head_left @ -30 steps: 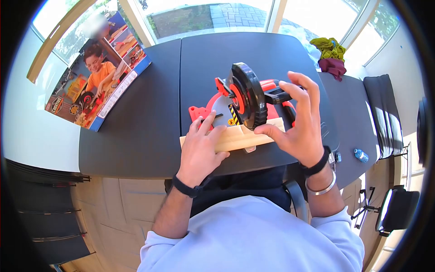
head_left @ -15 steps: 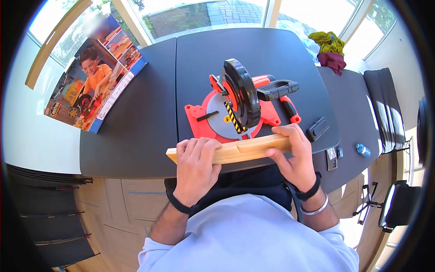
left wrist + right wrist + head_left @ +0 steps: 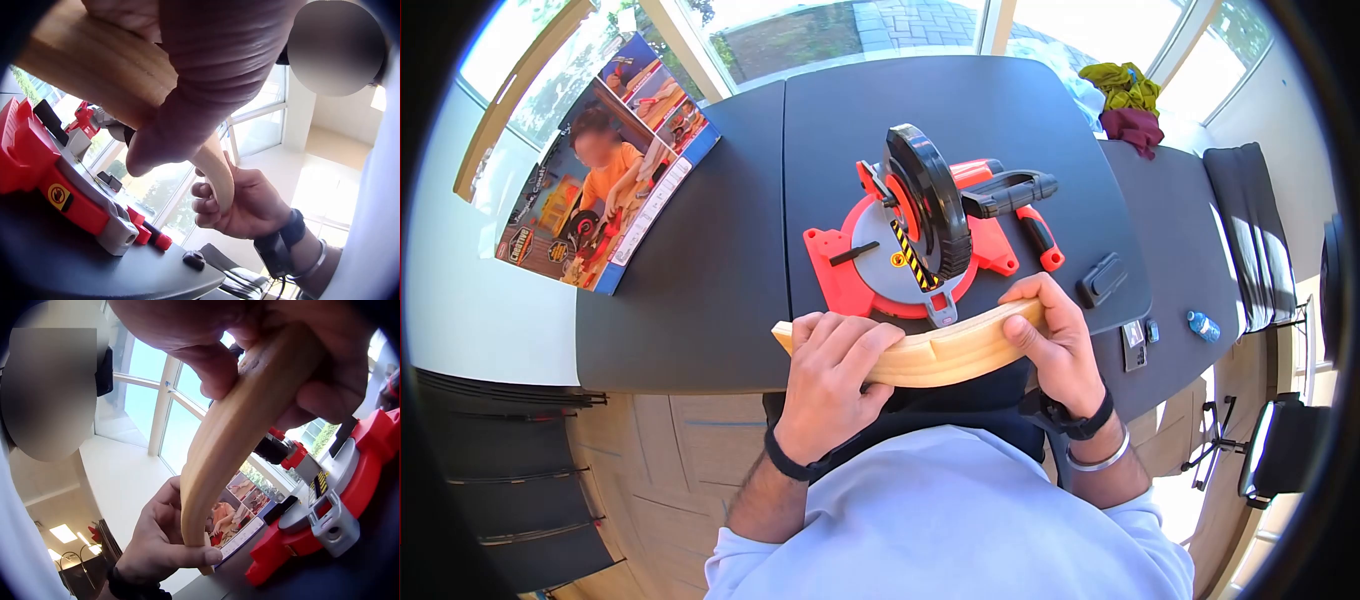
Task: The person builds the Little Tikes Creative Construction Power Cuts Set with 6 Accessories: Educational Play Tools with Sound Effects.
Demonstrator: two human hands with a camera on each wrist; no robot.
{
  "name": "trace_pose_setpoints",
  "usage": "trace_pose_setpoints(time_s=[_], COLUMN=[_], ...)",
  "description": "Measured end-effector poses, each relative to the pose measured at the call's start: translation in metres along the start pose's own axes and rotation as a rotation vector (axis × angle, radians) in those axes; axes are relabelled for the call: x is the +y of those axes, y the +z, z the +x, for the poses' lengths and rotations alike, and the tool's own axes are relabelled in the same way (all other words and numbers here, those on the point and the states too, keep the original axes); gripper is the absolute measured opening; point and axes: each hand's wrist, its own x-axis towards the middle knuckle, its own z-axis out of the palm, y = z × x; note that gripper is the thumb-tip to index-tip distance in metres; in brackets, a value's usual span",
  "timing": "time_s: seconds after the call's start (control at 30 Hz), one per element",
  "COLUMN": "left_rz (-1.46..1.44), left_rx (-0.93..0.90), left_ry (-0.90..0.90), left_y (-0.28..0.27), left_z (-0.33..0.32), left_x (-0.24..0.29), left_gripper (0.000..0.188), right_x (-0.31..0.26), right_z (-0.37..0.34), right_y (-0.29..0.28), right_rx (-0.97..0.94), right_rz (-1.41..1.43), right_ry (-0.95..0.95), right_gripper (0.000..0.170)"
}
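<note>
And the wood (image 3: 950,355) is up in both hands, above the bench's (image 3: 730,260) near edge, just this side of the saw (image 3: 925,205)! The left hand (image 3: 830,380) grips one end; the right hand (image 3: 1055,345), fingers raised off it a second ago, now pinches the other. It's tipped since half a second back, its curve showing, the saw's grey tab (image 3: 943,312) in fuller view. From the wrists, a thumb blocks part of the wood and the right palm hides its end.

Office-like room: dark table (image 3: 700,260), wheeled chair (image 3: 1288,452), large windows (image 3: 840,42)
</note>
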Motion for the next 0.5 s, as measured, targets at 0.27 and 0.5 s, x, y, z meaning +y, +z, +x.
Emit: trace_pose_setpoints(time_s=[0.27, 0.5], left_rz=[-0.021, -0.054], left_rx=[0.008, 0.02], left_ry=[0.045, 0.061], left_y=[-0.0038, -0.0034], left_z=[-0.0009, 0.0018], left_x=[0.0041, 0.0035], left_gripper=[0.057, 0.055], right_x=[0.0018, -0.0002], right_z=[-0.0022, -0.0012], right_y=[-0.0008, -0.0004], right_rx=[-0.037, -0.025], right_rz=[0.077, 0.074], right_ry=[0.06, 0.091], right_gripper=[0.025, 0.027])
